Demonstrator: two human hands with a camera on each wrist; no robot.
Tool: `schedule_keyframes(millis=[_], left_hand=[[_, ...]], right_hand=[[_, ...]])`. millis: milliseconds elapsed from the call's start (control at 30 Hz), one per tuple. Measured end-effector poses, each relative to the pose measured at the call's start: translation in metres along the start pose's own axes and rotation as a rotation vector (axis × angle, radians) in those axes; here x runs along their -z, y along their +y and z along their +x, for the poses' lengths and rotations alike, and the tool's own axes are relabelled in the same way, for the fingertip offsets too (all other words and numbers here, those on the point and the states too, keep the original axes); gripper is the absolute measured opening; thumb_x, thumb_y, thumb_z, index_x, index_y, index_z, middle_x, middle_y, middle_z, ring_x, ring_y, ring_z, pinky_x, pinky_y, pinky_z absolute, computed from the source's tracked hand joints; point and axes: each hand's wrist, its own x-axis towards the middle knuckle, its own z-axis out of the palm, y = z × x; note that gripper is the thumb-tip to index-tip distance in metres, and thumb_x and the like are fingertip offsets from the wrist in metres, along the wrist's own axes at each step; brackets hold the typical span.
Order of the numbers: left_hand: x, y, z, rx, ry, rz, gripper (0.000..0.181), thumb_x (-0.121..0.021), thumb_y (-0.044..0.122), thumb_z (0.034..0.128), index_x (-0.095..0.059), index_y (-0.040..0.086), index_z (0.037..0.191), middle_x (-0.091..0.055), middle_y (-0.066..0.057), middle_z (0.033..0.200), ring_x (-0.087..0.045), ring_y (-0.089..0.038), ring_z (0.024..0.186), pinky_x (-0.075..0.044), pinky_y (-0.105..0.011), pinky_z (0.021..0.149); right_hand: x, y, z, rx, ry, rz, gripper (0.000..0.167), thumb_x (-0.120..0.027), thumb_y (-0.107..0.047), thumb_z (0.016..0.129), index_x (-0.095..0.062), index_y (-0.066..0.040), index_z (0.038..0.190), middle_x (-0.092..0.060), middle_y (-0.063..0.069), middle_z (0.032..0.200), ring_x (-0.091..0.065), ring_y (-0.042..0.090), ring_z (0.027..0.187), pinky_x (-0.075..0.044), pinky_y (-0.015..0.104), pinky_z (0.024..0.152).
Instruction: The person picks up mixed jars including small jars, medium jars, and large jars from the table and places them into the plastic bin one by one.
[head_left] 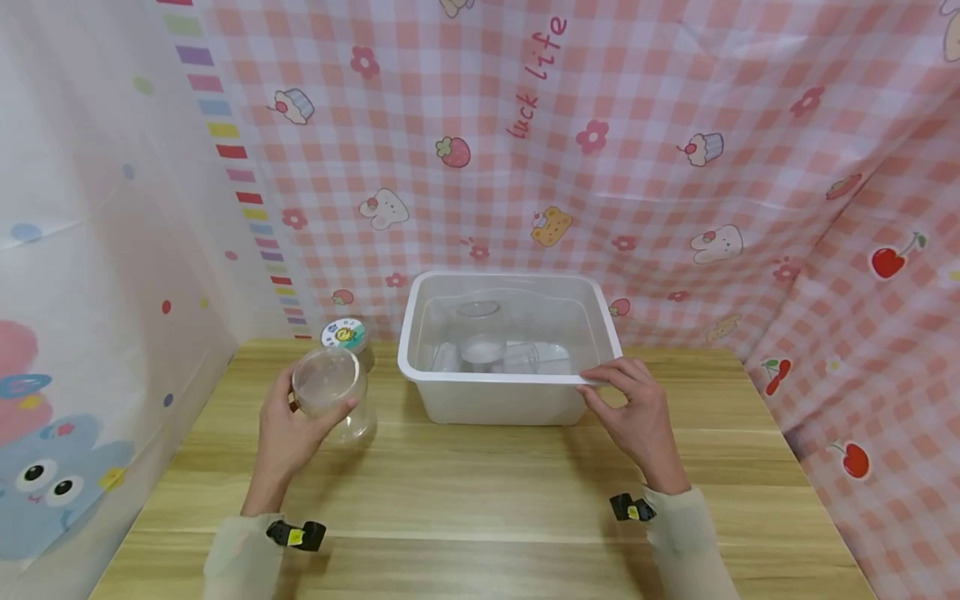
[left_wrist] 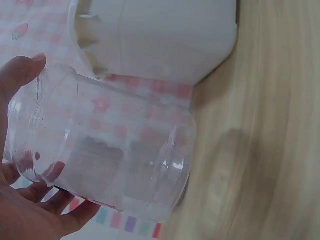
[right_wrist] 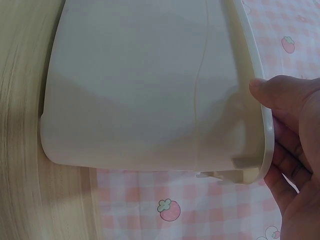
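My left hand grips a clear plastic jar near its mouth, thumb on one side and fingers on the other. No lid covers this jar, and its mouth faces up toward the head camera. In the left wrist view, the see-through jar has its base close to the tabletop; whether it touches is hard to tell. My right hand pinches the front rim of a white plastic bin near its right corner, thumb outside the wall. Inside the bin are several clear plastic containers, some upright and some lying down.
Behind the held jar stands another container with a printed, colourful lid, partly hidden. The wooden table meets a pink checked cloth at the back, just behind the bin. A white patterned cloth hangs on the left.
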Motion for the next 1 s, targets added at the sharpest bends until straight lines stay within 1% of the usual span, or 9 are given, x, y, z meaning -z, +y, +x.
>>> schedule_keyframes(millis=[267, 433, 533, 633, 767, 867, 1000], left_hand=[[0.002, 0.009, 0.002, -0.042, 0.001, 0.025, 0.087, -0.093, 0.027, 0.0741, -0.048, 0.011, 0.146, -0.056, -0.013, 0.139, -0.052, -0.027, 0.125, -0.046, -0.051, 0.101], [0.003, 0.016, 0.005, -0.071, 0.007, 0.035, 0.087, -0.094, 0.025, 0.0726, -0.048, 0.01, 0.146, -0.056, -0.013, 0.137, -0.052, -0.026, 0.125, -0.046, -0.049, 0.1], [0.005, 0.022, 0.008, -0.092, 0.014, 0.038, 0.089, -0.094, 0.024, 0.072, -0.047, 0.009, 0.147, -0.056, -0.014, 0.138, -0.053, -0.027, 0.125, -0.046, -0.05, 0.1], [0.006, 0.028, 0.012, -0.112, 0.016, 0.04, 0.091, -0.094, 0.024, 0.0717, -0.046, 0.007, 0.148, -0.055, -0.015, 0.138, -0.053, -0.03, 0.125, -0.047, -0.053, 0.101], [0.008, 0.035, 0.015, -0.132, 0.02, 0.055, 0.091, -0.094, 0.025, 0.0707, -0.047, 0.006, 0.147, -0.056, -0.016, 0.135, -0.053, -0.03, 0.123, -0.047, -0.054, 0.101], [0.009, 0.039, 0.017, -0.148, 0.024, 0.062, 0.091, -0.094, 0.024, 0.0702, -0.048, 0.006, 0.146, -0.056, -0.016, 0.133, -0.053, -0.028, 0.121, -0.047, -0.051, 0.099], [0.011, 0.044, 0.02, -0.178, 0.031, 0.073, 0.09, -0.095, 0.022, 0.0699, -0.049, 0.007, 0.146, -0.058, -0.014, 0.132, -0.054, -0.025, 0.119, -0.046, -0.043, 0.095]], right_hand=[[-0.001, 0.002, -0.003, 0.0, -0.002, 0.008, 0.018, -0.087, -0.01, 0.082, -0.08, -0.014, 0.098, -0.074, -0.002, 0.099, -0.06, 0.016, 0.097, -0.048, 0.017, 0.084], [-0.001, 0.001, -0.004, -0.001, -0.008, 0.009, 0.018, -0.087, -0.011, 0.082, -0.08, -0.014, 0.099, -0.074, -0.002, 0.1, -0.06, 0.016, 0.097, -0.048, 0.017, 0.084], [-0.001, 0.001, -0.004, 0.007, -0.004, 0.011, 0.019, -0.087, -0.009, 0.082, -0.08, -0.013, 0.099, -0.074, -0.001, 0.099, -0.06, 0.017, 0.097, -0.048, 0.017, 0.085], [-0.001, 0.002, -0.003, 0.014, -0.001, 0.01, 0.019, -0.087, -0.008, 0.081, -0.08, -0.012, 0.099, -0.074, -0.001, 0.099, -0.061, 0.017, 0.097, -0.047, 0.017, 0.086], [-0.001, 0.003, -0.001, 0.016, -0.001, 0.003, 0.019, -0.087, -0.008, 0.082, -0.08, -0.013, 0.099, -0.074, -0.001, 0.099, -0.061, 0.017, 0.096, -0.047, 0.018, 0.084], [-0.001, 0.002, 0.0, 0.016, -0.001, 0.002, 0.018, -0.087, -0.009, 0.082, -0.08, -0.012, 0.098, -0.074, -0.001, 0.099, -0.06, 0.018, 0.095, -0.048, 0.019, 0.083], [0.0, 0.002, -0.001, 0.013, -0.006, 0.005, 0.018, -0.086, -0.009, 0.082, -0.08, -0.012, 0.098, -0.074, 0.0, 0.099, -0.06, 0.018, 0.095, -0.048, 0.02, 0.082]])
